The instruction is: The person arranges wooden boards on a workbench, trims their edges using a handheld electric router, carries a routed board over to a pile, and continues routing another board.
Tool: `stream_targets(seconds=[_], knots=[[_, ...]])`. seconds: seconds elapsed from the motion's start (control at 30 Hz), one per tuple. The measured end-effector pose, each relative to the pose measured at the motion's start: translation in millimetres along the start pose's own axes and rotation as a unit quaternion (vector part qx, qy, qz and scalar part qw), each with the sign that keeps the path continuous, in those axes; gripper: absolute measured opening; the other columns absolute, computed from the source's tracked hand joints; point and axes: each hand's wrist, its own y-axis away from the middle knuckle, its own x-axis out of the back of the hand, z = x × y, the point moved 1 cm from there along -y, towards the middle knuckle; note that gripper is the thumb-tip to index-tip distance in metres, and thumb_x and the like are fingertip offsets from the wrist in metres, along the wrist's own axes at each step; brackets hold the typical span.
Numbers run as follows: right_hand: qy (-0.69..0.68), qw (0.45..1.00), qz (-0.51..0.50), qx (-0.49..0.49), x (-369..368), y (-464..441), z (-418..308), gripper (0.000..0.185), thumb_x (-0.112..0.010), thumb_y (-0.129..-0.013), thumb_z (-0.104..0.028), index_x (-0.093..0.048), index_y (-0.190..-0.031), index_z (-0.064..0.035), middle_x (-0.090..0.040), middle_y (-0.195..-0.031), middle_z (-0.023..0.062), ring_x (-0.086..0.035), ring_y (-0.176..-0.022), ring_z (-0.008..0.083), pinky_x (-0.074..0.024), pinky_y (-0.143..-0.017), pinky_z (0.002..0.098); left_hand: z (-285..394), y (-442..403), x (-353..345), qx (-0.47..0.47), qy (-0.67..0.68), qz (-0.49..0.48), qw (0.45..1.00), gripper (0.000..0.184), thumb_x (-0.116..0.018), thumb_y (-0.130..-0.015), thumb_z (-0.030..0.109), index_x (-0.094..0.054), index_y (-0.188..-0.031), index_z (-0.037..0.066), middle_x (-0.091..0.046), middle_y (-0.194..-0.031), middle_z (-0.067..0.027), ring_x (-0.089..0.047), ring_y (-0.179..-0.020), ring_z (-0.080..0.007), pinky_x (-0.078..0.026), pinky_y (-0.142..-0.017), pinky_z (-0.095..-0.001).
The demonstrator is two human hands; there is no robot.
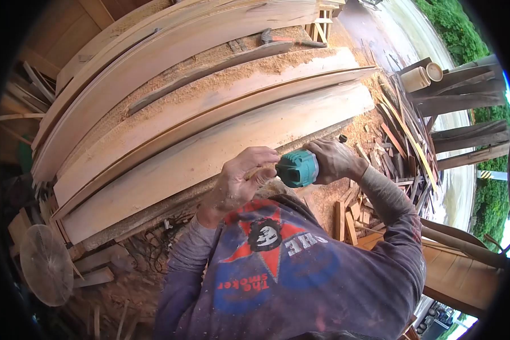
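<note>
Close to my chest, my right hand (337,161) wraps round one end of a teal power tool (298,169); its exact kind does not show. The tool lies sideways, its ribbed housing facing up. At the tool's other end, by a small dark tip, my left hand (246,175) has its fingers bent and thumb drawn in. Whatever those fingers pinch is too small to make out. Just beyond both hands, a long pale wooden board (209,161) lies on the work surface.
More long boards (175,54) lie side by side beyond, strewn with sawdust. A hammer (292,39) with an orange handle rests among them. Wood scraps (399,141) are heaped at right, near a pale bucket (416,79). A round fan (46,265) stands at lower left.
</note>
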Motion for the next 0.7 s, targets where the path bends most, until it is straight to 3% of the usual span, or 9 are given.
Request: stream_targets(seconds=[0.07,0.13,0.23,0.37,0.53,0.6,0.7], knots=[[0.02,1.0,-0.024,-0.002,-2.2,-11.5,-19.2,0.067,-0.083,-0.065,-0.029,-0.06,-0.121,-0.0001,-0.071,-0.103,0.0182,-0.073,-0.09,0.0366,-0.0605,-0.075,0.0456,20.9,14.2,-4.5,-0.109,-0.177,-0.07,0.976,0.033,-0.079,-0.09,0.015,-0.07,-0.118,0.001,-0.069,-0.118,-0.0142,-0.07,-0.107,-0.024,-0.059,-0.09,-0.0365],[0.041,0.998,-0.045,-0.006,-7.1,-20.8,-36.6,0.067,-0.083,-0.065,-0.029,-0.06,-0.121,-0.0001,-0.071,-0.102,0.0184,-0.073,-0.088,0.0368,-0.0606,-0.075,0.0459,10.9,32.8,-7.4,-0.119,-0.198,-0.027,0.973,0.03,-0.082,-0.085,0.013,-0.072,-0.111,0.001,-0.069,-0.111,-0.0156,-0.071,-0.1,-0.0288,-0.06,-0.084,-0.0379],[0.062,0.997,-0.055,0.004,-21.6,-29.7,-56.0,0.062,-0.08,-0.068,-0.029,-0.06,-0.119,-0.001,-0.07,-0.098,0.018,-0.073,-0.085,0.0364,-0.0603,-0.073,0.0467,2.5,53.1,8.5,-0.22,-0.266,0.011,0.939,0.03,-0.082,-0.083,0.008,-0.07,-0.109,0.0,-0.071,-0.099,-0.0143,-0.072,-0.087,-0.0322,-0.06,-0.073,-0.0393],[0.02,0.992,-0.119,-0.039,-27.8,-41.7,-86.3,0.072,-0.088,-0.065,-0.035,-0.059,-0.122,-0.0028,-0.07,-0.099,0.017,-0.072,-0.089,0.0365,-0.0604,-0.078,0.0455,1.6,73.4,28.5,-0.291,-0.314,0.013,0.904,0.032,-0.08,-0.084,0.006,-0.066,-0.112,-0.002,-0.07,-0.097,-0.0163,-0.072,-0.084,-0.0326,-0.06,-0.071,-0.0397],[0.027,0.984,-0.159,-0.07,-29.3,-66.8,-82.5,0.072,-0.086,-0.065,-0.033,-0.059,-0.125,-0.0033,-0.07,-0.1,0.0166,-0.072,-0.087,0.0358,-0.0602,-0.078,0.0451,-23.6,62.5,50.1,-0.23,-0.278,0.017,0.932,0.032,-0.081,-0.084,0.009,-0.068,-0.112,0.001,-0.07,-0.101,-0.015,-0.07,-0.09,-0.034,-0.059,-0.077,-0.0407],[0.041,0.982,-0.162,-0.088,-31.9,-85.5,-61.4,0.057,-0.078,-0.071,-0.028,-0.059,-0.117,-0.0015,-0.07,-0.093,0.018,-0.073,-0.08,0.0357,-0.0608,-0.072,0.0443,-32.8,52.8,58.6,-0.206,-0.287,0.034,0.935,0.032,-0.081,-0.085,0.011,-0.068,-0.113,0.001,-0.07,-0.104,-0.015,-0.07,-0.094,-0.0348,-0.058,-0.081,-0.0416],[0.054,0.971,-0.181,-0.145,-34.7,-106.8,-5.4,0.056,-0.08,-0.068,-0.025,-0.059,-0.113,-0.0001,-0.071,-0.095,0.0174,-0.073,-0.084,0.0335,-0.0613,-0.075,0.0424,-37.4,47.4,82.7,-0.1,-0.347,0.154,0.92,0.034,-0.078,-0.089,0.016,-0.068,-0.117,0.0,-0.066,-0.12,-0.0177,-0.063,-0.113,-0.0373,-0.053,-0.096,-0.0442]])
